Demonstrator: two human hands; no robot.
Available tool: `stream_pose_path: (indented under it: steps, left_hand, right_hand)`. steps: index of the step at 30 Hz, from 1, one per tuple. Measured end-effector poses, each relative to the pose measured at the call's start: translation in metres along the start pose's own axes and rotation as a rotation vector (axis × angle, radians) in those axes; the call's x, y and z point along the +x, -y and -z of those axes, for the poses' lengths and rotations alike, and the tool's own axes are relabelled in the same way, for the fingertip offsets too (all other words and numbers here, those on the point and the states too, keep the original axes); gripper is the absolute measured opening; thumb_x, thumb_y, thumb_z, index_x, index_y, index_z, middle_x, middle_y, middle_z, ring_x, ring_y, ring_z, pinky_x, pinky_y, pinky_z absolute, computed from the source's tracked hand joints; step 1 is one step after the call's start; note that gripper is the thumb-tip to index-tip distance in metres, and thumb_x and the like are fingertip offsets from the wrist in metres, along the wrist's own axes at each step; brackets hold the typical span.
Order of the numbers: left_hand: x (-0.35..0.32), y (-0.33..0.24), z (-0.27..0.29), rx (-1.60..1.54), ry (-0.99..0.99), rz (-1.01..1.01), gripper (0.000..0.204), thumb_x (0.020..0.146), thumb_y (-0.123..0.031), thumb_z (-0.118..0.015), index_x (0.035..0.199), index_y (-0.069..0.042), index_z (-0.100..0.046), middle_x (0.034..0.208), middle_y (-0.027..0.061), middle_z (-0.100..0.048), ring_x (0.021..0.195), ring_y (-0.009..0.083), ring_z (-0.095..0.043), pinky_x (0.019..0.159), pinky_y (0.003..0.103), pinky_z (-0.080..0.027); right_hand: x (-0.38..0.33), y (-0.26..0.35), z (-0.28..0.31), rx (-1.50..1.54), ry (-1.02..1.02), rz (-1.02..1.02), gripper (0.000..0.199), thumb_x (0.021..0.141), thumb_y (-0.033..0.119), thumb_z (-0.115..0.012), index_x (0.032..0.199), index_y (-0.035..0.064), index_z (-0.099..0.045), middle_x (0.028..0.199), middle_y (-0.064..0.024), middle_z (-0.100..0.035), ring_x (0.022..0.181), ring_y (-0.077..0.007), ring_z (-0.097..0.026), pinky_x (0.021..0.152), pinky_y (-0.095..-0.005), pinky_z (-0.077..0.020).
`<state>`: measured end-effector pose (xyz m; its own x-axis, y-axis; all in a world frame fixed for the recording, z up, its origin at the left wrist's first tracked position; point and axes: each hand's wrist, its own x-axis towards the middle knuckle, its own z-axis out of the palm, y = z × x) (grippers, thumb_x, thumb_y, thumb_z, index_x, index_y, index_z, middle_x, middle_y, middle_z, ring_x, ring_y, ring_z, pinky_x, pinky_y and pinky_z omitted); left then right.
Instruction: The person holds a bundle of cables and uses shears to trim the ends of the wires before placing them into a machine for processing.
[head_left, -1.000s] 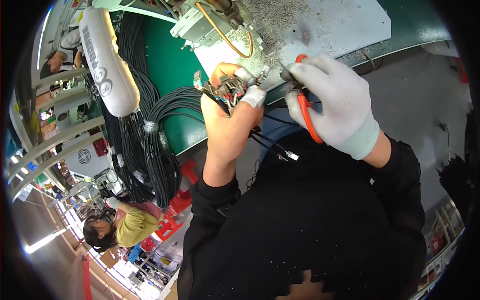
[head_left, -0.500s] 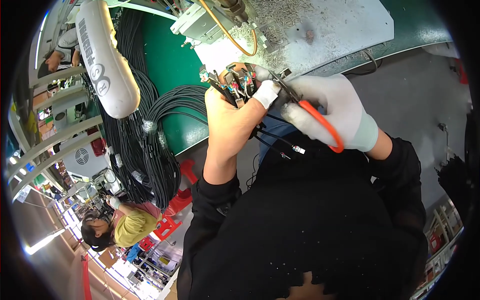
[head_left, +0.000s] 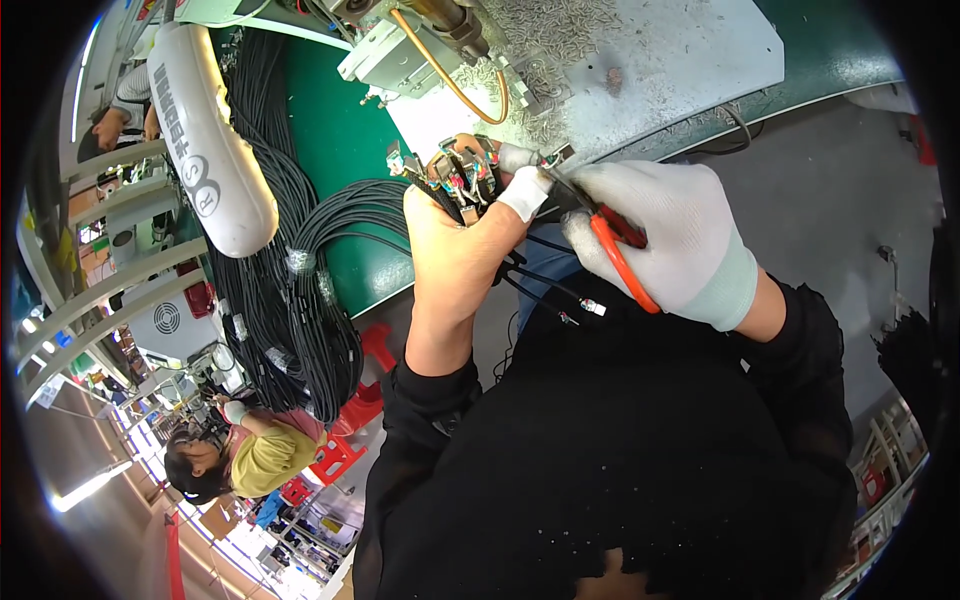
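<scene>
My left hand (head_left: 452, 245), with white wraps on the thumb and a fingertip, grips a bunch of black cables. Their bare ends, small metal connectors (head_left: 462, 188) with coloured wires, fan out above the fist. In a white glove, my right hand (head_left: 675, 235) is closed around red-handled cutters (head_left: 622, 268). The dark jaws (head_left: 570, 187) of the cutters point at a connector beside my left thumb; whether they touch it I cannot tell. Below my hands, a few black cables (head_left: 540, 273) hang down with metal connectors (head_left: 592, 307) on their ends.
A green table (head_left: 345, 110) carries a grey-white plate (head_left: 690, 50) strewn with small metal scraps (head_left: 545, 75). A machine (head_left: 395, 60) with a brown hose stands there. Thick black cable coils (head_left: 285, 330) hang over the left edge below a white lamp (head_left: 210, 150). A co-worker (head_left: 262, 455) sits at lower left.
The red handles have spread and turned in my right hand, so both now show. The jaws and the connector have shifted slightly; my left hand keeps its grip on the cables.
</scene>
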<state>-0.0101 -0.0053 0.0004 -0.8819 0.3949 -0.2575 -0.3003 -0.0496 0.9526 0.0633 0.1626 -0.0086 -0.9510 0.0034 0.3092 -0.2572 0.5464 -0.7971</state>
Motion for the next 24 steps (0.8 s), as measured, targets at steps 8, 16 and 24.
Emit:
stream_pose_path:
  steps: [8, 16, 24]
  left_hand:
    - [-0.001, -0.001, 0.0, -0.054, 0.017, 0.015, 0.022, 0.078, 0.004, -0.07, 0.081, -0.005, -0.05, 0.069, -0.0035, -0.055, 0.057, 0.0019, -0.048, 0.048, 0.019, -0.036]
    - [-0.004, 0.0, -0.021, 0.155, -0.098, -0.131, 0.017, 0.077, 0.004, -0.07, 0.085, -0.001, -0.057, 0.073, -0.0026, -0.059, 0.062, 0.0016, -0.051, 0.054, 0.018, -0.041]
    - [-0.005, 0.002, -0.019, 0.283, -0.109, -0.131, 0.009, 0.077, 0.003, -0.068, 0.079, 0.0, -0.06, 0.071, -0.0046, -0.057, 0.061, 0.0005, -0.047, 0.053, 0.017, -0.037]
  right_hand:
    - [-0.002, -0.004, 0.003, -0.081, 0.013, 0.01, 0.021, 0.073, 0.009, -0.071, 0.091, 0.0022, -0.065, 0.064, -0.0098, -0.055, 0.052, -0.0244, -0.055, 0.049, -0.0306, -0.043]
    - [-0.007, -0.006, 0.0, 0.079, -0.002, -0.04, 0.018, 0.073, 0.007, -0.071, 0.089, 0.0024, -0.065, 0.059, -0.0091, -0.053, 0.048, -0.0245, -0.053, 0.047, -0.0306, -0.0424]
    - [-0.003, -0.01, -0.004, -0.046, -0.062, -0.007, 0.014, 0.075, 0.005, -0.069, 0.088, 0.0026, -0.065, 0.061, -0.0082, -0.055, 0.048, -0.021, -0.053, 0.048, -0.0289, -0.0425]
